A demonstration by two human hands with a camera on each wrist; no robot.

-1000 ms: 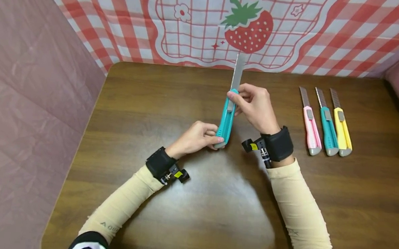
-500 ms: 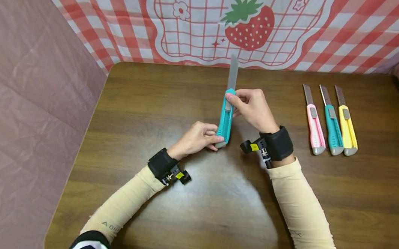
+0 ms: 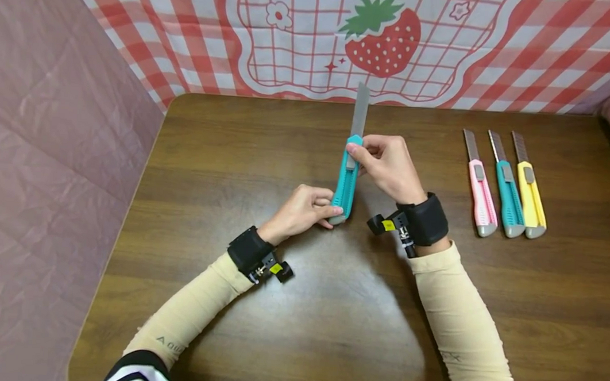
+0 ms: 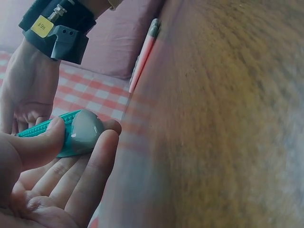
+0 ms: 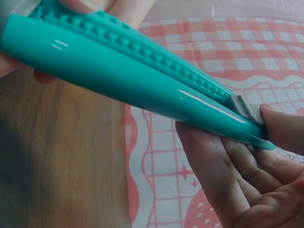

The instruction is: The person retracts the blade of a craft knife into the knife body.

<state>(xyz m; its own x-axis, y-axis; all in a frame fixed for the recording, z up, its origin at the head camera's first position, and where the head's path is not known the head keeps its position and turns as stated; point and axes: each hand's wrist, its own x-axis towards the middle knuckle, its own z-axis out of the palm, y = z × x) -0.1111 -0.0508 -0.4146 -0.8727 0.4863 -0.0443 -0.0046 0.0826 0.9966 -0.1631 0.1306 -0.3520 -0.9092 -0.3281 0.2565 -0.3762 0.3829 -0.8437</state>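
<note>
A teal utility knife [image 3: 344, 184] is held between both hands above the table, its long blade [image 3: 360, 110] extended and pointing away toward the cloth. My left hand [image 3: 301, 212] pinches the handle's grey end cap [image 4: 87, 131], thumb on top and fingers beneath. Up near the blade end, my right hand [image 3: 391, 165] grips the handle, its thumb at the grey slider [image 5: 246, 109] and its fingers supporting the underside. In the right wrist view the toothed slot along the handle shows plainly.
On the right of the wooden table [image 3: 224, 152] lie a pink utility knife [image 3: 481, 194], a darker teal one [image 3: 509, 195] and a yellow one [image 3: 531, 196], side by side with blades out. A checked strawberry cloth [image 3: 199, 35] hangs along the back edge.
The knife's blade tip swung slightly left, then a little back to the right. Both hands keep their hold on it. The head view shifted slightly, and the blade stays extended.
</note>
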